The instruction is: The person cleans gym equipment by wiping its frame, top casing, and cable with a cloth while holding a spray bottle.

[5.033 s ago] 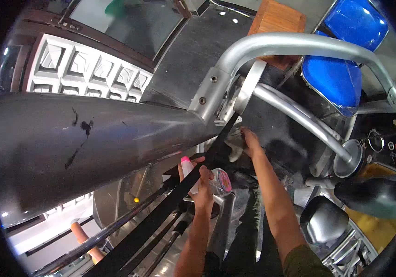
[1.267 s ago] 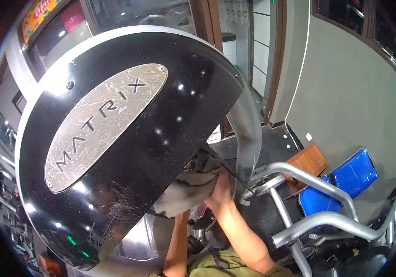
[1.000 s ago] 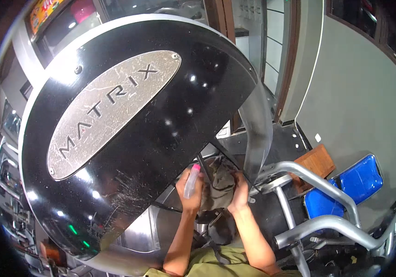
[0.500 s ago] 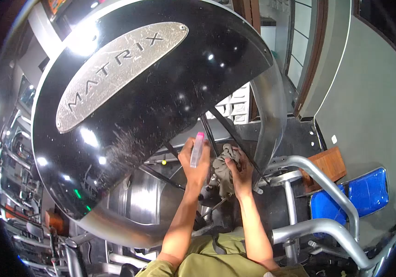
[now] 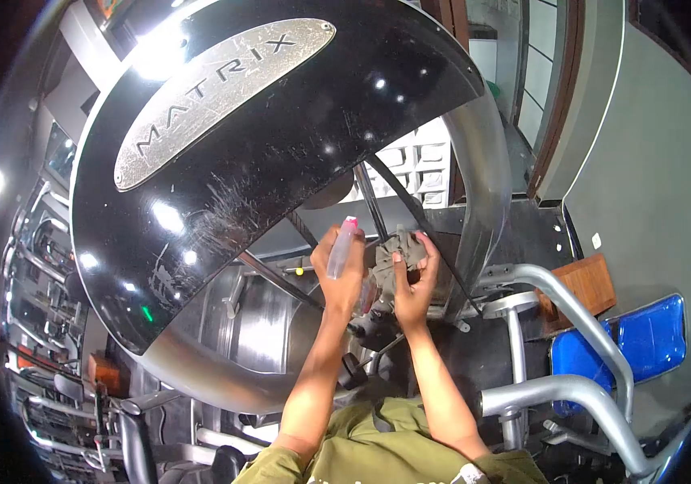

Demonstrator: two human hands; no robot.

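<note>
My left hand (image 5: 339,270) is wrapped round a translucent bottle (image 5: 342,252) with a pink cap, held tilted near the middle of the view. Just right of it, my right hand (image 5: 416,282) grips a crumpled grey-green cloth (image 5: 396,252) between thumb and fingers. Both hands are below the black cover (image 5: 281,137) of a gym machine that bears a scratched silver MATRIX plate (image 5: 224,93). Thin dark rods and a black strap (image 5: 410,202) run down from the cover past my hands.
Curved silver tubes (image 5: 579,310) of a frame stand at the right, in front of a blue chair (image 5: 652,339) and a brown wooden box (image 5: 586,289). A grey wall (image 5: 668,185) rises behind them. More gym equipment lines the far left.
Over the last second the cover has shifted up in view, showing more rods below it. The bottle and cloth, hidden or partly hidden earlier, now show plainly in my hands, which have risen in view.
</note>
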